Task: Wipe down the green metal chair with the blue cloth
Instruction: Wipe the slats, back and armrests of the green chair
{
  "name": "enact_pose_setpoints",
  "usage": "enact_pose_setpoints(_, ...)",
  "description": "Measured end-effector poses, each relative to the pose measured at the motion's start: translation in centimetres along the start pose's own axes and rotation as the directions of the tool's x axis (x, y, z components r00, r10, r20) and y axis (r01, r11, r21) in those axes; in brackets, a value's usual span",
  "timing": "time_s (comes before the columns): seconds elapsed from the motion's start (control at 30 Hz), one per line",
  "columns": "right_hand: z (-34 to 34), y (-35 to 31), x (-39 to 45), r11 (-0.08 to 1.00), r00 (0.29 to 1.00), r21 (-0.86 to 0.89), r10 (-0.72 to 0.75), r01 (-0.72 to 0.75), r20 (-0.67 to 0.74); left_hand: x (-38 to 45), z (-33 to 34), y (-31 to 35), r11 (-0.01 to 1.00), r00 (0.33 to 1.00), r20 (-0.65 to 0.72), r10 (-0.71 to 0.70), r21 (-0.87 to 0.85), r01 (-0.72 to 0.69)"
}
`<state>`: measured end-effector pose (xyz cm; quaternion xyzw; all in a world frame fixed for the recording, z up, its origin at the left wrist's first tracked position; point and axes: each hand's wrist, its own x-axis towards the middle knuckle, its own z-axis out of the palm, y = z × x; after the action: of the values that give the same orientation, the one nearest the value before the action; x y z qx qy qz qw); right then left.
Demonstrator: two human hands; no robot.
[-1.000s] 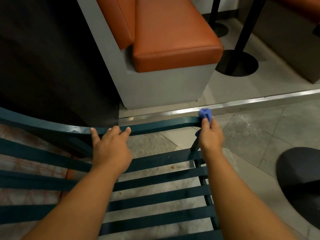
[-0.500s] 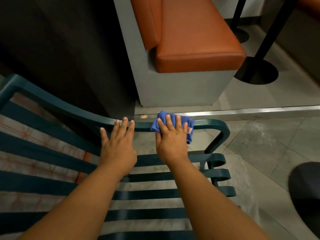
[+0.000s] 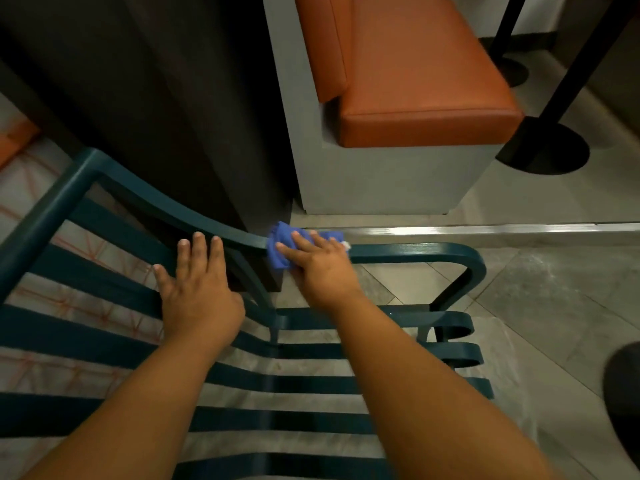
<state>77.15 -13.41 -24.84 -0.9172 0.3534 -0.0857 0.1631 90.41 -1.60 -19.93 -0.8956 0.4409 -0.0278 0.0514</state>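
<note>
The green metal chair (image 3: 415, 251) fills the lower frame, with a curved top rail and several flat slats below it. My right hand (image 3: 320, 268) lies flat on the blue cloth (image 3: 282, 249) and presses it onto the top rail near the middle. A small white tag pokes out at the cloth's right end. My left hand (image 3: 199, 289) rests flat on the chair just left of the cloth, fingers spread over the rail, holding nothing.
An orange padded bench (image 3: 422, 95) on a grey base stands beyond the chair. A dark wall panel (image 3: 166, 109) is at the back left. Black pole bases (image 3: 543, 150) stand on the floor at right. A metal floor strip (image 3: 485, 230) runs behind the rail.
My right hand has slid the blue cloth leftward along the top rail, from its right end towards the middle. My left hand has stayed on the rail, and the view has shifted.
</note>
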Motion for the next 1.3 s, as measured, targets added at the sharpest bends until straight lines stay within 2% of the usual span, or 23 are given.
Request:
enact_pose_setpoints(0.17, -2.4, 7.6, -5.7, 0.979, 0.98, -0.099, 0.167, -0.178, -0.113, -0.6, -0.9, -0.8, 1.0, 1.0, -0.014, -0.007, 0.009, 0.007)
enact_pose_setpoints(0.23, -3.1, 8.0, -5.9, 0.958, 0.956, -0.072, 0.266, -0.276, -0.119, -0.5, -1.3, -1.3, 1.0, 1.0, -0.013, -0.013, 0.02, 0.013)
enact_pose_setpoints(0.33, -2.8, 5.7, -4.3, 0.924, 0.924, -0.004, 0.382, -0.382, -0.036, -0.4, -1.9, -1.9, 1.0, 1.0, -0.014, -0.025, 0.017, 0.025)
enact_pose_setpoints(0.47, -1.3, 0.1, -0.2, 0.964, 0.962, 0.015, 0.266, -0.267, 0.064, 0.0, -3.4, -3.0, 0.999, 0.998, -0.06, 0.0, 0.032, 0.002)
enact_pose_setpoints(0.57, -0.8, -4.0, 2.6, 0.968, 0.978, 0.141, 0.209, -0.207, 0.001, 0.0, -5.0, -4.3, 0.997, 0.994, -0.103, 0.031, 0.073, -0.023)
enact_pose_setpoints(0.67, -1.0, -7.0, 4.6, 0.933, 0.985, 0.337, 0.161, -0.13, -0.067, -0.3, -6.8, -5.5, 0.995, 0.981, -0.184, 0.065, 0.087, -0.05)
enact_pose_setpoints(0.83, -2.8, -12.3, 7.5, 0.823, 0.99, 0.567, 0.089, -0.013, -0.106, -1.5, -10.1, -6.4, 0.986, 0.945, -0.32, 0.069, -0.121, -0.113)
enact_pose_setpoints(0.9, -4.0, -14.6, 8.7, 0.757, 0.991, 0.652, 0.056, 0.039, -0.124, -1.9, -11.3, -6.8, 0.988, 0.936, -0.35, 0.025, -0.132, -0.076)
enact_pose_setpoints(0.97, -5.3, -16.6, 9.7, 0.702, 0.989, 0.708, 0.036, 0.077, -0.144, -2.3, -12.3, -7.5, 0.986, 0.935, -0.346, -0.076, -0.163, 0.02)
enact_pose_setpoints(1.1, -7.6, -19.2, 10.6, 0.661, 0.986, 0.74, -0.006, 0.129, -0.166, -3.7, -14.1, -9.2, 0.92, 0.93, -0.248, -0.27, -0.352, 0.173)
enact_pose_setpoints(1.2, -8.6, -20.9, 10.3, 0.721, 0.978, 0.665, -0.097, 0.196, -0.184, -4.5, -15.1, -10.6, 0.846, 0.911, -0.161, -0.379, -0.459, 0.271)
enact_pose_setpoints(1.3, -8.6, -22.5, 8.8, 0.781, 0.953, 0.548, -0.219, 0.3, -0.21, -5.2, -15.9, -12.3, 0.799, 0.897, -0.11, -0.427, -0.511, 0.317)
